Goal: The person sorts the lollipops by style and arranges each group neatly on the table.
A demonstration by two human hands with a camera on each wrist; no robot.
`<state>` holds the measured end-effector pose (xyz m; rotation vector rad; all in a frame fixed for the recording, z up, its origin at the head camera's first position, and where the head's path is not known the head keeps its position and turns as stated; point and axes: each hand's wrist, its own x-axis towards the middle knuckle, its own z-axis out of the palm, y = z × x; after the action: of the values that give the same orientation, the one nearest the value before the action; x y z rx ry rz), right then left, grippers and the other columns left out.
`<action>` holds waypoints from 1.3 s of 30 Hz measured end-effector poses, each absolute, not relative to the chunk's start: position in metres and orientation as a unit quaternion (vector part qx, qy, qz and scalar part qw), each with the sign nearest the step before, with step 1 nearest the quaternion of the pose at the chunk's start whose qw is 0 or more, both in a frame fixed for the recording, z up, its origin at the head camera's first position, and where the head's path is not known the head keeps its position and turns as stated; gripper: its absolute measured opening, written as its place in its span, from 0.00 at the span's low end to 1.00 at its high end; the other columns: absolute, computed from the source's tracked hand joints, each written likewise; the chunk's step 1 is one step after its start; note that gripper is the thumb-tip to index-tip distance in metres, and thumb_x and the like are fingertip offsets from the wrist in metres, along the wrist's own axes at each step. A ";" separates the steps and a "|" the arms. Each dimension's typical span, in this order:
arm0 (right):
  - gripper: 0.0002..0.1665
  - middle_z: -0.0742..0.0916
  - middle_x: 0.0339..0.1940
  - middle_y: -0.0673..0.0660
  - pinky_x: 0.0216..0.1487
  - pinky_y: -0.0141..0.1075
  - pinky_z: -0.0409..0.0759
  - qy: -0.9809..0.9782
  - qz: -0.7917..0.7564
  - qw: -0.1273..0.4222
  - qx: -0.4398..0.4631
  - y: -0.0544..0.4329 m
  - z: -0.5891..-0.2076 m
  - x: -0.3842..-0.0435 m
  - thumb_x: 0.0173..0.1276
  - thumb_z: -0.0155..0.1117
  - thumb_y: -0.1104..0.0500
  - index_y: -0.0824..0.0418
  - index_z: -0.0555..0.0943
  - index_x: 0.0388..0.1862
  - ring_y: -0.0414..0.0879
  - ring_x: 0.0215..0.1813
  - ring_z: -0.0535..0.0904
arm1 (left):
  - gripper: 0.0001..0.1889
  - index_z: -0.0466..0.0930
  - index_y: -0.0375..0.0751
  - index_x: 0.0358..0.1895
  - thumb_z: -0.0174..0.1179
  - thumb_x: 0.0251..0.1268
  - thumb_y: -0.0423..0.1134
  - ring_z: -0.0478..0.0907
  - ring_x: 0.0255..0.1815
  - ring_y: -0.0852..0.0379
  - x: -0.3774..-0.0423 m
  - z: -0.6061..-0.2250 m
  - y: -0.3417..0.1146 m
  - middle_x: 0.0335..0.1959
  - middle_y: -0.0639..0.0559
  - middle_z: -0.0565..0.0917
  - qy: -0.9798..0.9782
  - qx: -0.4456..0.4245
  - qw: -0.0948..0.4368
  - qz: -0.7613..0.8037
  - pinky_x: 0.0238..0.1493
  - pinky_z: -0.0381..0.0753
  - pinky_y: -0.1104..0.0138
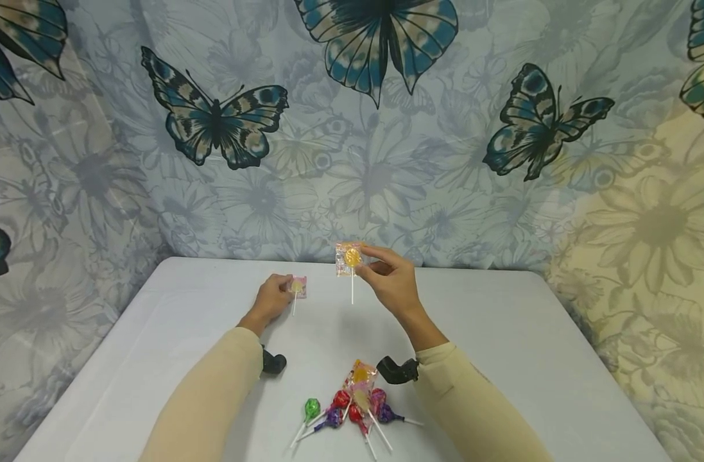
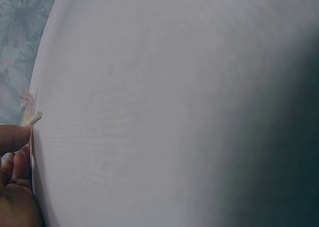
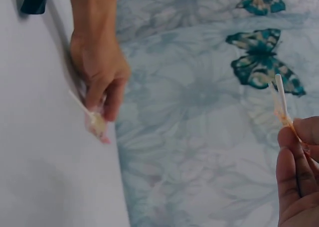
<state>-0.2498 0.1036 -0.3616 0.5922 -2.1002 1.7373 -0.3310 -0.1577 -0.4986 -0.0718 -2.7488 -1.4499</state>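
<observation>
Lollipop pile (image 1: pixel 356 412) nearest; beyond, left hand (image 1: pixel 272 298) pinches pink-wrapped lollipop (image 1: pixel 297 286), right hand (image 1: pixel 393 280) yellow lollipop (image 1: pixel 352 258).

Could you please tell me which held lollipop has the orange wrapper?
The orange-wrapped lollipop in the right hand; the left hand holds a pink-wrapped lollipop instead.

Glossy plastic wraps the orange lollipop (image 1: pixel 352 258) in the right hand (image 1: pixel 394 282) and the pale lollipop (image 1: pixel 297 287) in the left hand (image 1: pixel 272 298); the tabletop (image 1: pixel 323 340) beneath both looks smooth, the cloth sleeves (image 1: pixel 207 391) behind them matt.
</observation>
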 end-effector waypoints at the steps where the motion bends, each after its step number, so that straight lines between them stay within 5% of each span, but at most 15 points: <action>1: 0.20 0.82 0.54 0.65 0.38 0.35 0.81 -0.742 0.616 0.171 0.200 0.103 -0.368 -0.256 0.60 0.69 0.71 0.73 0.80 0.52 0.55 0.40 0.82 | 0.26 0.70 0.27 0.64 0.58 0.59 0.24 0.69 0.44 0.47 -0.331 -0.499 -0.157 0.45 0.41 0.73 -0.883 -0.024 0.016 -0.468 0.48 0.72 0.56; 15: 0.18 0.84 0.50 0.50 0.33 0.38 0.82 -0.788 0.592 0.130 0.107 0.087 -0.424 -0.298 0.59 0.72 0.63 0.60 0.85 0.50 0.46 0.39 0.83 | 0.26 0.71 0.28 0.63 0.57 0.58 0.23 0.69 0.46 0.47 -0.329 -0.499 -0.156 0.45 0.41 0.73 -0.878 -0.013 0.011 -0.478 0.50 0.72 0.55; 39: 0.18 0.86 0.48 0.55 0.30 0.34 0.81 -0.865 0.495 0.075 0.040 0.060 -0.481 -0.334 0.59 0.71 0.60 0.59 0.85 0.50 0.45 0.37 0.85 | 0.27 0.71 0.27 0.63 0.58 0.57 0.23 0.70 0.46 0.47 -0.334 -0.500 -0.159 0.47 0.41 0.74 -0.875 -0.019 0.020 -0.483 0.49 0.73 0.57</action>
<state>-0.3339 0.0603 -0.4808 0.1197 -2.5944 1.4844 -0.3344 -0.1594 -0.5001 -0.0577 -2.7153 -1.4971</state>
